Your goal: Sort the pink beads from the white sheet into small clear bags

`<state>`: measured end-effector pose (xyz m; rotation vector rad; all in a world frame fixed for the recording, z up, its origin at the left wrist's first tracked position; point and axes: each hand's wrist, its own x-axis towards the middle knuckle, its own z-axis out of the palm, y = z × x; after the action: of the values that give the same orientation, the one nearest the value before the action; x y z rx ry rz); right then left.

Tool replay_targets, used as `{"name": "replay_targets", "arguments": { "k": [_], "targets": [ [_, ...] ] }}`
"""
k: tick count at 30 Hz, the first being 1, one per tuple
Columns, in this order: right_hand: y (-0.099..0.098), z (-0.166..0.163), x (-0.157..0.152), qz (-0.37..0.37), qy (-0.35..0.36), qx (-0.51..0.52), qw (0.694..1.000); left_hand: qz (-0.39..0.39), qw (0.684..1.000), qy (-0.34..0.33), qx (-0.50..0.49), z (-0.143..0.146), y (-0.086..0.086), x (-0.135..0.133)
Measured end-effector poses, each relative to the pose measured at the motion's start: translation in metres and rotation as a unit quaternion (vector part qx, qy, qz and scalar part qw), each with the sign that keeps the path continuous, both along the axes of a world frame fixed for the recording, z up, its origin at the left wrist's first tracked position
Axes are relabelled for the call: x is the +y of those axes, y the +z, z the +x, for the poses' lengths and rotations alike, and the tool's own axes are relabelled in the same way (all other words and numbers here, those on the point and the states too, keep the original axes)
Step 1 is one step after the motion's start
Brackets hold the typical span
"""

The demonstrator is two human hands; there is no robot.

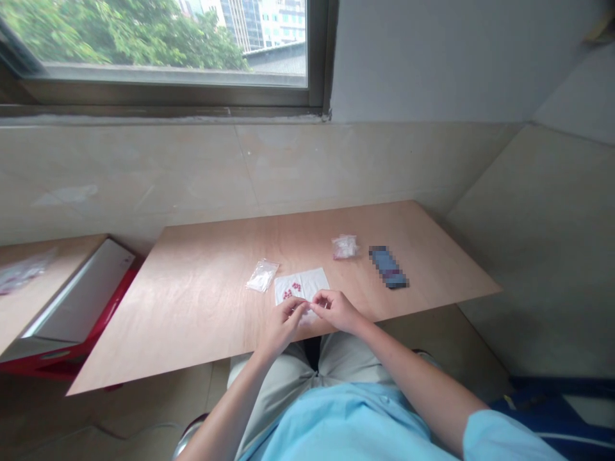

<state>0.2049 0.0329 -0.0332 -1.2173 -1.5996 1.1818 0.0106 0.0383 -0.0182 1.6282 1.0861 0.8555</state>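
My left hand [289, 317] and my right hand [336, 308] meet fingertip to fingertip above the near part of a white sheet [314, 280]. Both hands are closed in a pinch. Whatever lies between the fingertips is too small to make out. Several small red pieces [288, 293] rest on the sheet just beyond my left hand, in two little clusters. To the left of the sheet lies a flat clear plastic bag [262, 275]. Part of the sheet is hidden under my hands.
Farther back on the wooden table [206, 282] sits another clear bag [344, 246] with something inside. A blurred phone-like object [389, 267] lies to its right. A second table [57, 256] stands at the left, with a red stool [108, 314] below. The tiled wall [192, 166] is behind.
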Motion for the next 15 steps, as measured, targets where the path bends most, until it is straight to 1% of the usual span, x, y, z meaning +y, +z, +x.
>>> {"name": "replay_targets", "arguments": {
  "k": [4, 7, 11, 15],
  "targets": [
    [0.0032, -0.001, 0.0002, -0.005, 0.003, -0.008, 1.0, -0.006, 1.0, 0.006, -0.019, -0.0041, -0.0005, 0.0047],
    [0.0064, -0.0027, 0.0016, -0.01, 0.013, -0.003, 1.0, -0.01, 0.999, 0.034, -0.029, -0.0057, -0.0002, 0.0075],
    [0.0063, -0.0041, 0.0057, -0.023, 0.018, -0.008, 1.0, -0.007, 0.998, 0.059, -0.019, -0.0037, -0.0007, 0.0069],
    [0.0032, -0.0032, 0.0073, -0.044, 0.035, 0.02, 0.998, -0.003, 0.997, 0.082, -0.005, -0.0001, -0.0037, 0.0014]
  ]
}}
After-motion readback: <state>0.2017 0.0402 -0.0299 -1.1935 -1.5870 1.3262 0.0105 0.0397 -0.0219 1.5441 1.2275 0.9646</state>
